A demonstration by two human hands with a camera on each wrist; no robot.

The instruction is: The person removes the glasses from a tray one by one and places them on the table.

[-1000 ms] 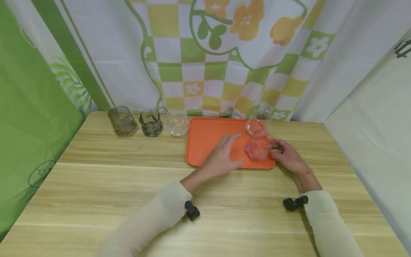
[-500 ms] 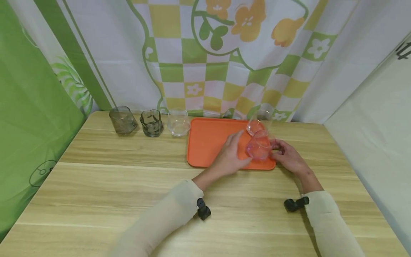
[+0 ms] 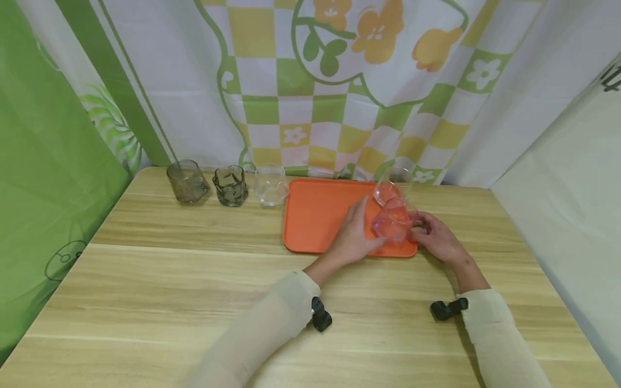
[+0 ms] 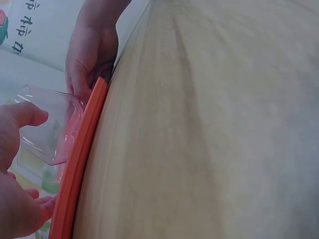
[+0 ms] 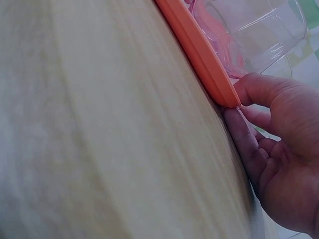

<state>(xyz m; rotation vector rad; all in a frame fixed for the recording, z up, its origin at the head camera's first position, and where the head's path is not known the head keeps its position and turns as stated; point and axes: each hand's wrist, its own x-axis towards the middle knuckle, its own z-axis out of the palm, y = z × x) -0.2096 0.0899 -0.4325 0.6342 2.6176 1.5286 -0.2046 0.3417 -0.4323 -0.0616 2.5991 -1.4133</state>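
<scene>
A pink-tinted, faceted drinking glass (image 3: 392, 220) stands on the right part of an orange tray (image 3: 310, 215). My left hand (image 3: 353, 237) is beside the glass on its left, thumb and fingers spread apart. In the left wrist view the thumb (image 4: 35, 114) overlaps the glass, and the other fingers reach low by the tray rim. At the tray's right end is my right hand (image 3: 436, 237). Its thumb (image 5: 256, 88) lies over the rim corner and its curled fingers sit against the outer edge below, pinching the tray. Behind the pink glass stands a clear glass (image 3: 383, 189).
Left of the tray, along the back edge of the wooden table (image 3: 194, 291), stand a clear glass (image 3: 270, 188), a dark ridged glass (image 3: 230, 188) and a grey smoky glass (image 3: 188, 186). A patterned curtain (image 3: 315, 108) hangs right behind them.
My left hand has moved to the right across the tray, up to the pink glass. The right hand has stayed at the tray's right end, and the glasses keep their places.
</scene>
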